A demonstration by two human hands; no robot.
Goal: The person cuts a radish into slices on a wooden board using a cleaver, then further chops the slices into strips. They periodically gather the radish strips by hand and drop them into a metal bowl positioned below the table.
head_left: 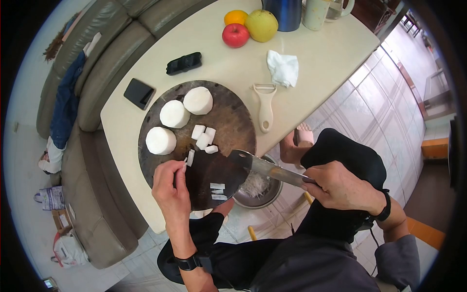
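Note:
My left hand (171,187) is over the near left of the round wooden chopping board (224,104), thumb and forefinger pinched on a small white radish piece (185,161). A radish strip (190,157) is right beside those fingertips. In my right hand (335,185) is the handle of a kitchen knife (277,171), its blade reaching left over the board's edge. Three thick peeled radish rounds (161,140) sit at the board's far left. Several radish chunks (203,141) lie mid-board, with thin radish strips (218,191) closer to me.
Below the board's right edge a metal bowl (258,190) holds white shreds. On the table are a peeler (265,107), a crumpled tissue (283,69), a phone (139,93), a black object (184,63), a red apple (235,35) and other fruit. A sofa (92,185) runs along the left.

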